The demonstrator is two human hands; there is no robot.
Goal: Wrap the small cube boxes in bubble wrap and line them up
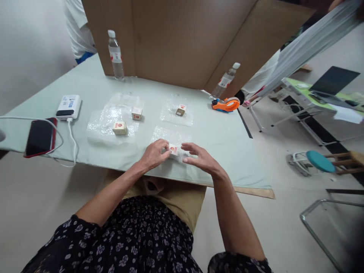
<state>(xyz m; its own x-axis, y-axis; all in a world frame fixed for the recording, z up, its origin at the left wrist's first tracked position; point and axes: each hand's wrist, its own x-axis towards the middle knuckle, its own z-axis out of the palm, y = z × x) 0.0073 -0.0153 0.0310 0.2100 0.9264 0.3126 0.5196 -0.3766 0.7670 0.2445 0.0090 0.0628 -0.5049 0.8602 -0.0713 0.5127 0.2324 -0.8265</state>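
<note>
Left hand [155, 154] curled at left edge of small white-and-red cardboard box [173, 149], hold unclear; right hand [203, 159] gaped, empty. Nudge could've skewed box on clear plastic bubble wrap [162, 132].

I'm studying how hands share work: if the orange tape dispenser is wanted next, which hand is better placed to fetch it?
Probably the right hand: it is open, looks free and is nearer the tape dispenser. The left hand has its fingertips at the small box between them.
</note>
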